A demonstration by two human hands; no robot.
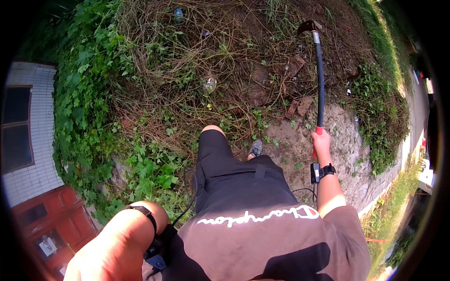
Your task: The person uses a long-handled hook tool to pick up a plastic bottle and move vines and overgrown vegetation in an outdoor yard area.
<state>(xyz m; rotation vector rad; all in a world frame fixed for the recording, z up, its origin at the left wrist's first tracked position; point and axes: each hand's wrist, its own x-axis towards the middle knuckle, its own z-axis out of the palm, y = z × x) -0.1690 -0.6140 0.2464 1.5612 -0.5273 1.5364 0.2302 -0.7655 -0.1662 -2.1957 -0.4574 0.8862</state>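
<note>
White tile covers a wall (40, 107) at far left, set with a dark window (16, 126) above a red door (70, 220). Leafy green vines (82, 93) crowd alongside it. In the lower left, the person's left hand (160, 219) bends down beyond a black wristband (149, 216); its fingers are hidden, so how far it is open and whether it holds anything cannot be told. A bluish plastic bottle (178, 15) lies among tangled dry stems (187, 61) up the slope. A grey shoe (255, 148) shows beside the person's black shorts (229, 161). Reddish brick pieces (300, 107) lie near a long-handled sickle (320, 77), extended up the picture over the ground with its curved blade at the top. The right hand (321, 144) is closed around its red grip, a black device (317, 173) strapped at the wrist. Beyond are pale concrete (344, 140) and low green plants (377, 93).
</note>
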